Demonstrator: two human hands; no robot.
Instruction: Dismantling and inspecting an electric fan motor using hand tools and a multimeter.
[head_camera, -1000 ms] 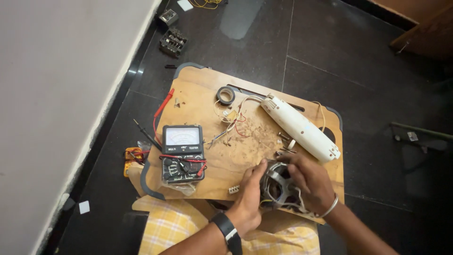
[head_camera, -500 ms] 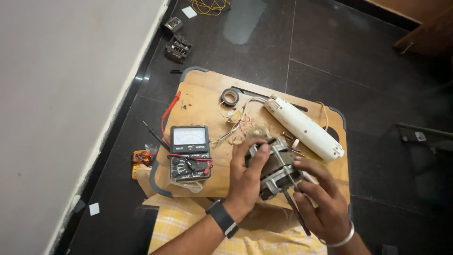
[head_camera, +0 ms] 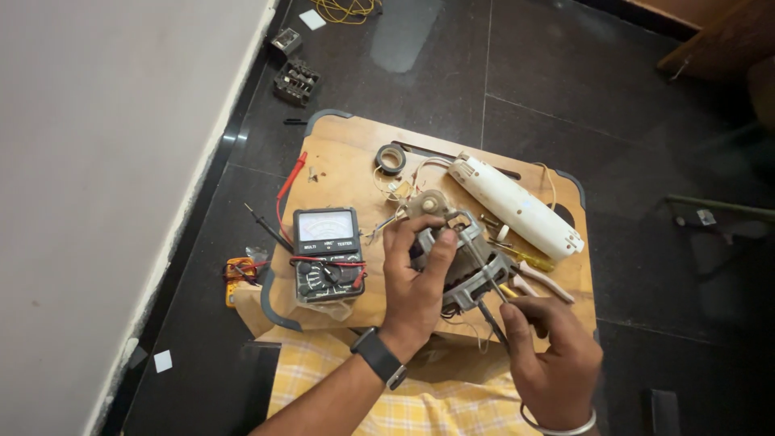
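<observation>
At the far left, on the dark floor (head_camera: pixel 565 73) beside the pale wall (head_camera: pixel 97 161), one small orange-and-yellow device (head_camera: pixel 239 274) is seen against the edge of the low wooden desk (head_camera: pixel 339 161). Two dark terminal blocks (head_camera: pixel 295 81) are laid on the floor above it (the smaller one nearer the wall), and one coil of yellow wire (head_camera: pixel 343 10) is cut off by the top edge.

On the desk, two probes are counted: one red probe (head_camera: pixel 292 175) and one black probe (head_camera: pixel 262 224), both just left of one analogue multimeter (head_camera: pixel 327 254), across which red leads are draped. One roll of black tape (head_camera: pixel 391 159) is set further up the desk.

One grey electric motor (head_camera: pixel 464 262) is held tilted above the front of the desk. It is clasped by the left hand (head_camera: pixel 416 282), whose grip is closed round the motor's left side, fingers curled over the top; one dark watch (head_camera: pixel 378 358) is worn on that wrist. One slim dark-shafted tool (head_camera: pixel 491 311) is pinched by the right hand (head_camera: pixel 549 355), its grip shut on the shaft, with the tip set against the motor's lower right side. One bangle (head_camera: pixel 557 424) is worn on that wrist.

To the right, one long white housing (head_camera: pixel 515 206) is laid slantwise, and one pair of pliers (head_camera: pixel 542 282) with pale handles is seen just beside the motor. Yellow checked cloth (head_camera: pixel 387 404) is visible below the desk.
</observation>
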